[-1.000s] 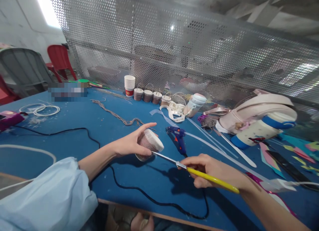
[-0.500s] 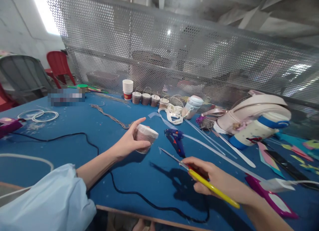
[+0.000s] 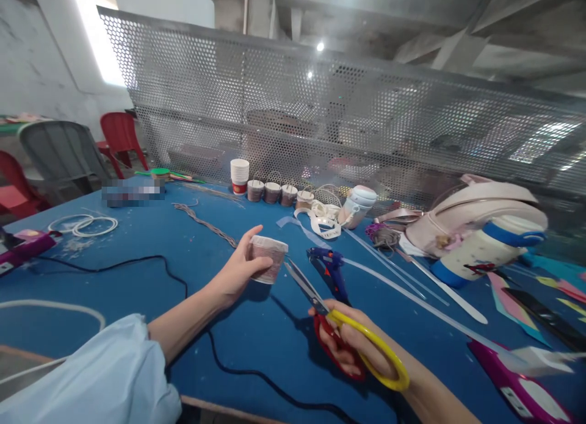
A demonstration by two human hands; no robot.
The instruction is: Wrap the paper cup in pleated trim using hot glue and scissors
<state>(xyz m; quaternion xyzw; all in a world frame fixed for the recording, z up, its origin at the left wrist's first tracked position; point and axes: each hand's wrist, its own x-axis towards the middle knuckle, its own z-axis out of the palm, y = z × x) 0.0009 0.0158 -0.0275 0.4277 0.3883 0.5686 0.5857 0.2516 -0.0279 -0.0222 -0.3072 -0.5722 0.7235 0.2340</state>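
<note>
My left hand (image 3: 238, 270) is closed around a small cup wrapped in brownish cord (image 3: 268, 259), holding it just above the blue table (image 3: 137, 277). My right hand (image 3: 352, 341) grips scissors (image 3: 341, 323) with one yellow and one red handle. Their blades are slightly apart and point up-left, the tips almost touching the cup's right side.
A blue glue gun (image 3: 329, 265) lies just behind the scissors, and a black cable (image 3: 151, 262) crosses the table under my left arm. A white cup stack (image 3: 239, 175), wrapped cups (image 3: 271, 192), ribbon, a pink bag (image 3: 476, 207) and a bottle (image 3: 485, 247) line the mesh fence.
The cup has turned upright in my left hand. My right hand has drawn back towards me and rotated, so the scissors now show both handles and point up at the cup.
</note>
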